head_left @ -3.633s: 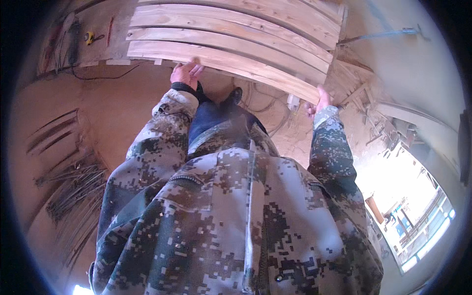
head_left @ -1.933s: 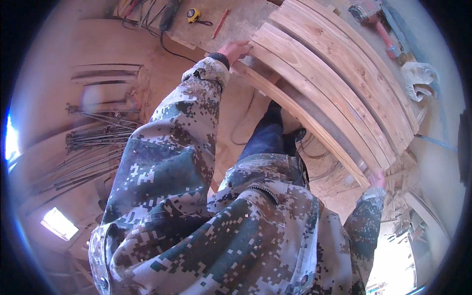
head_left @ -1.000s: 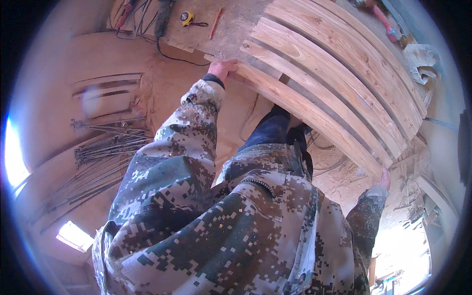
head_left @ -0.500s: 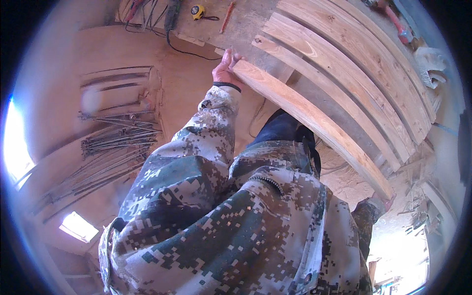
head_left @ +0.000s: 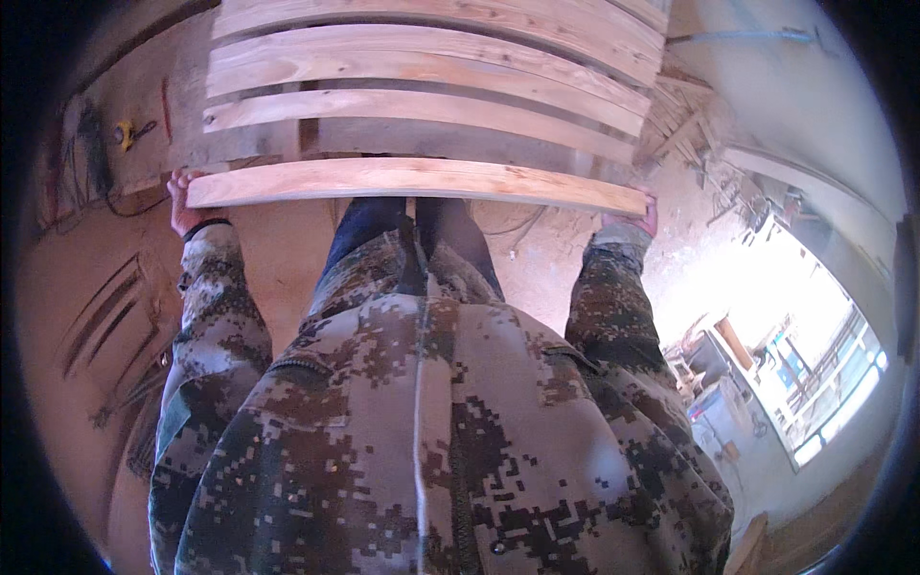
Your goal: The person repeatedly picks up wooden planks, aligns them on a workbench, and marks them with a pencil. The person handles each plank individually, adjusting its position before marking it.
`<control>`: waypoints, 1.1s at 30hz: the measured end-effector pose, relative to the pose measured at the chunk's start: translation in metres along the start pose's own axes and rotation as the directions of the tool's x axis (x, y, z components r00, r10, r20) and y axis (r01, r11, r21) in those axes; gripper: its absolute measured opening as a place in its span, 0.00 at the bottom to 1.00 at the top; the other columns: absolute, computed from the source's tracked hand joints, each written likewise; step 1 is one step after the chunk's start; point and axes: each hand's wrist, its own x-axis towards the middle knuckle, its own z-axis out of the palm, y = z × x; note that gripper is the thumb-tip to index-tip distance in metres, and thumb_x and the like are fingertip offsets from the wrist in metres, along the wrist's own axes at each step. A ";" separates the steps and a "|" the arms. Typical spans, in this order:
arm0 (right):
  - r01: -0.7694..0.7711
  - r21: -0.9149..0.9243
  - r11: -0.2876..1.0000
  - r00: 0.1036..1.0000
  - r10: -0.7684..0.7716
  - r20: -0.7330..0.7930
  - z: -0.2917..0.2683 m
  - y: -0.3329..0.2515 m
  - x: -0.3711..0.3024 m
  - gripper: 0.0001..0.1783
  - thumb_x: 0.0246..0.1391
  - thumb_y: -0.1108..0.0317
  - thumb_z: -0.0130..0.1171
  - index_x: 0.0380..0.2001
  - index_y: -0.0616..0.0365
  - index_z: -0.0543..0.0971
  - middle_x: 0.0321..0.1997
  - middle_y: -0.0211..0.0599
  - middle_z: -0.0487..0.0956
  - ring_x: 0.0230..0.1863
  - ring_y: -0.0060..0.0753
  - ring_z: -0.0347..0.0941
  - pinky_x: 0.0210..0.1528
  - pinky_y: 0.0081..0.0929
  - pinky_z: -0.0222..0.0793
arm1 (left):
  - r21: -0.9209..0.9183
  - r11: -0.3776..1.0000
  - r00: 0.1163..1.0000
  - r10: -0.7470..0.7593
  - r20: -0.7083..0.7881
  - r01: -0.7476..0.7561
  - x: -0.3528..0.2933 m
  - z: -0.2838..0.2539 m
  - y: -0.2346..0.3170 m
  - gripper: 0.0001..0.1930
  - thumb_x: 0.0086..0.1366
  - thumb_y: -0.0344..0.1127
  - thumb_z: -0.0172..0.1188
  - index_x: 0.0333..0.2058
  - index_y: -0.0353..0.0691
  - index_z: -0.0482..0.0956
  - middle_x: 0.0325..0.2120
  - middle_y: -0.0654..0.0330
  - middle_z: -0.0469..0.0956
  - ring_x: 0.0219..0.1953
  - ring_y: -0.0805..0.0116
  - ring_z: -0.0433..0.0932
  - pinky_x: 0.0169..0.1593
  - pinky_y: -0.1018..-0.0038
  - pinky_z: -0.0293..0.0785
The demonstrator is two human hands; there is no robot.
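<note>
- At the far left, a dark tool (head_left: 93, 144) lay near the end of the workbench (head_left: 249, 149), with a black cord (head_left: 134, 211) looping down past the bench's edge.
- Below it in view, dark curved strips (head_left: 110, 311) were grouped on the left.
- A yellow and black tape measure (head_left: 125, 135) lay just right of the tool, and a thin red stick (head_left: 166, 107) lay a little farther right, near the planks.
- The left hand (head_left: 182, 203) gripped the left end of a pale wooden board (head_left: 417, 180).
- In the middle, that board ran crosswise in front of the person, its narrow, slightly knotty face showing; whether it touched the bench could not be told.
- Beyond it, separated by a gap, several planks (head_left: 412, 107) lay side by side, some with dark gaps between them.
- Below the board were dark trousers (head_left: 364, 230) and a camouflage jacket (head_left: 422, 412).
- The right hand (head_left: 644, 213) clasped the board's right end, some fingers hidden.
- Farther right were wood scraps (head_left: 682, 144), a blue bar (head_left: 738, 36) and a bright opening (head_left: 805, 335).
</note>
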 end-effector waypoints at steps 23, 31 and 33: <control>0.381 -0.875 0.298 0.922 -0.187 0.338 0.005 0.012 0.015 0.22 0.55 0.60 0.54 0.52 0.56 0.72 0.49 0.42 0.76 0.51 0.39 0.73 0.52 0.41 0.70 | 0.711 0.659 0.969 -0.171 -0.176 0.245 0.048 0.029 0.012 0.22 0.66 0.45 0.53 0.55 0.41 0.69 0.53 0.51 0.69 0.51 0.57 0.71 0.46 0.59 0.73; -0.060 -0.861 0.504 0.998 0.027 -0.054 -0.012 0.010 0.039 0.31 0.52 0.61 0.62 0.58 0.59 0.67 0.56 0.40 0.69 0.59 0.41 0.66 0.50 0.48 0.70 | 0.951 0.157 0.964 0.072 0.258 -0.266 0.062 0.004 0.004 0.21 0.64 0.41 0.55 0.52 0.34 0.74 0.44 0.60 0.77 0.44 0.68 0.75 0.49 0.71 0.70; -0.090 -0.875 0.475 0.996 0.052 -0.074 -0.023 0.005 0.046 0.29 0.51 0.61 0.63 0.55 0.59 0.70 0.54 0.39 0.71 0.57 0.38 0.67 0.48 0.43 0.71 | 0.942 0.286 0.982 0.123 0.146 -0.176 0.060 -0.002 0.003 0.19 0.64 0.40 0.55 0.48 0.33 0.77 0.42 0.58 0.79 0.42 0.69 0.76 0.47 0.72 0.71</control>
